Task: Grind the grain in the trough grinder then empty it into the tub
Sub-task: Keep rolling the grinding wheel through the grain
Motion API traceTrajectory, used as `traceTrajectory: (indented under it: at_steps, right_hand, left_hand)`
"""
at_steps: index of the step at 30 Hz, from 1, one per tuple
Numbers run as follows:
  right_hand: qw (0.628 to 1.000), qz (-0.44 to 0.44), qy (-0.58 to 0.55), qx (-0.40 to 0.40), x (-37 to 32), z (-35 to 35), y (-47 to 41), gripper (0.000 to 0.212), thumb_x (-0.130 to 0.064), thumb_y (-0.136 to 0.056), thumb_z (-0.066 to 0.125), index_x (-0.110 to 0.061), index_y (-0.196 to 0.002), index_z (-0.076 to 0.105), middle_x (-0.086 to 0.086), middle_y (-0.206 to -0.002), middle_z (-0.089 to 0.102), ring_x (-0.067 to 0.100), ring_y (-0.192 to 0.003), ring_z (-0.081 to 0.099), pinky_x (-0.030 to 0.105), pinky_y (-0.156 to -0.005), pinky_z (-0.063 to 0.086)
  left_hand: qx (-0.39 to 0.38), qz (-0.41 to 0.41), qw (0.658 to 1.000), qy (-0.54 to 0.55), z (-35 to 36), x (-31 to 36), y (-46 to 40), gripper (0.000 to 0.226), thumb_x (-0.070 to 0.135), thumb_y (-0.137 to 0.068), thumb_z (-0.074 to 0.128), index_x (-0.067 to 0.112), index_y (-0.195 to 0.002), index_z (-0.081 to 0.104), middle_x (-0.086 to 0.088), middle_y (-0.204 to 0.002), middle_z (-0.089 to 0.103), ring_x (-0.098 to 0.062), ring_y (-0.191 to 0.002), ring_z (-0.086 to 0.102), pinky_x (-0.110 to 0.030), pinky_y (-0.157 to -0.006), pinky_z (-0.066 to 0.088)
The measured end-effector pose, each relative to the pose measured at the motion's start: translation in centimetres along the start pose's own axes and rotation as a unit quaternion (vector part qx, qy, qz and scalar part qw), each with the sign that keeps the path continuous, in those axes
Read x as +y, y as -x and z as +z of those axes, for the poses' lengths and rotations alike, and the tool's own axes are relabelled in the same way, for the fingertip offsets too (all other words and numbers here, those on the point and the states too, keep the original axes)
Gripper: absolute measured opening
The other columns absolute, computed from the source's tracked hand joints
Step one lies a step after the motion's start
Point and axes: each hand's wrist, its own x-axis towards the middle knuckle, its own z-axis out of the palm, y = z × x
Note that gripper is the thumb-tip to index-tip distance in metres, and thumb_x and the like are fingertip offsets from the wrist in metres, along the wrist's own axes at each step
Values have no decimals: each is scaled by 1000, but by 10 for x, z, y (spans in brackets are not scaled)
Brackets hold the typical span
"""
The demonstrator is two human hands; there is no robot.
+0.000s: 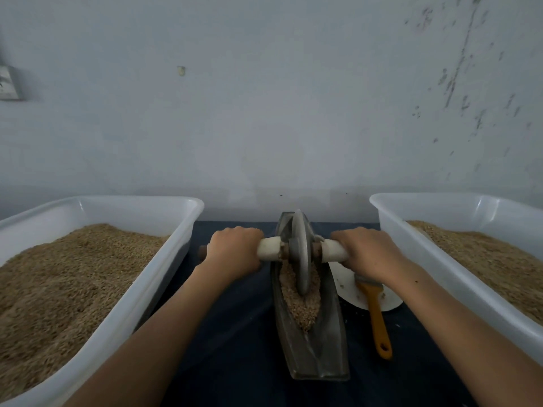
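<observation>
**Mia:** Where were the hands?

**Ben:** The left hand (233,250) was wrapped tight round the left end of the handle (271,250). The right hand (365,251) was wrapped round the right end. Both sets of fingers were curled over the bar, so both were gripping it.

**Mia:** And what sat between them?

**Ben:** The wheel (301,254). It stood up on its edge, right in the middle, with its rim down in the grain (304,304).

**Mia:** Where was the grain?

**Ben:** In the trough grinder (308,342), on the dark surface (235,333). The trough was long and thin like a little boat. Its long way ran from the person out toward the wall (264,98). The handle lay across that, side to side.

**Mia:** So which way would the wheel roll?

**Ben:** I think back and forth along the trough, away and toward the person. The wheel was near the far end (most of the grain lay on the near side of it). Neither hand was nearer; they were level.

**Mia:** And the tubs?

**Ben:** One left tub (182,227) and one right tub (390,230), both holding grain already. I couldn't tell which one was meant.

**Mia:** Anything else?

**Ben:** A brush (377,315) with a yellow handle, lying partly on a white plate (349,286), just right of the trough.

**Mia:** Any words to read?

**Ben:** None. No labels or names anywhere.
</observation>
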Motion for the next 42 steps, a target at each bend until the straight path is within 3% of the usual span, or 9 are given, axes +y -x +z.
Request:
traceTrajectory:
  at_steps: [5,11,15,24,28,31,34,37,42]
  right_hand:
    - [998,7,3,65,0,11,0,8,-28,-90,54,-28,-96,49,-3,-91,64,20,-82,61,30,-62,42]
    - [997,-25,-17,-71,6,-6,-1,19,-27,-82,62,-37,-87,47,-11,-84,58,13,-78,56,27,-58,37]
    - [992,-25,-32,-116,7,-11,-1,24,-27,-81,66,-40,-88,47,-13,-83,55,10,-77,54,24,-55,33]
    - [994,-6,46,95,2,12,-1,12,-24,-89,53,-29,-87,42,-4,-86,62,20,-77,59,28,-51,24]
    - [1000,-12,4,8,4,1,1,12,-29,-87,57,-32,-89,46,-6,-87,60,18,-81,60,29,-60,38]
    - [994,-17,-24,-103,5,-12,1,20,-28,-83,65,-34,-98,54,-7,-96,63,13,-84,58,28,-66,42]
    - [988,-22,-34,-146,5,-17,1,26,-28,-81,68,-34,-103,57,-7,-97,64,11,-84,58,26,-66,42]
    - [994,-16,-22,-106,4,-12,1,19,-28,-83,64,-36,-95,52,-10,-90,60,11,-80,56,26,-64,40]
    - [999,-1,6,39,5,8,-1,16,-30,-88,58,-34,-87,42,-7,-89,62,14,-74,54,28,-60,36]
  left_hand:
    - [70,-9,997,-21,7,3,0,18,31,-87,55,22,-102,52,1,-95,62,-21,-86,59,-31,-65,34]
    - [-104,-2,994,14,-6,-3,-2,34,35,-78,66,22,-109,59,0,-97,63,-19,-86,59,-31,-69,40]
    - [-115,3,993,8,-8,-3,-1,38,36,-77,67,22,-111,59,0,-98,64,-20,-88,59,-31,-69,40]
    - [77,-18,997,-15,12,0,1,16,31,-87,54,22,-99,51,0,-93,63,-22,-84,60,-31,-63,35]
    - [-6,-9,1000,-12,3,-1,-1,22,33,-84,59,22,-103,56,3,-91,59,-17,-78,53,-30,-66,36]
    - [-101,-6,995,2,-6,-3,-2,34,36,-78,65,22,-108,59,2,-91,60,-17,-77,51,-31,-68,39]
    - [-152,-5,988,25,-9,-5,-2,40,37,-76,69,22,-112,59,3,-91,60,-17,-79,54,-31,-68,41]
    - [-121,-7,992,20,-7,-3,-1,36,36,-77,68,23,-109,60,2,-94,63,-16,-79,54,-31,-68,40]
    - [32,-10,999,-11,4,0,0,20,32,-85,57,23,-102,52,1,-96,62,-20,-84,57,-31,-66,36]
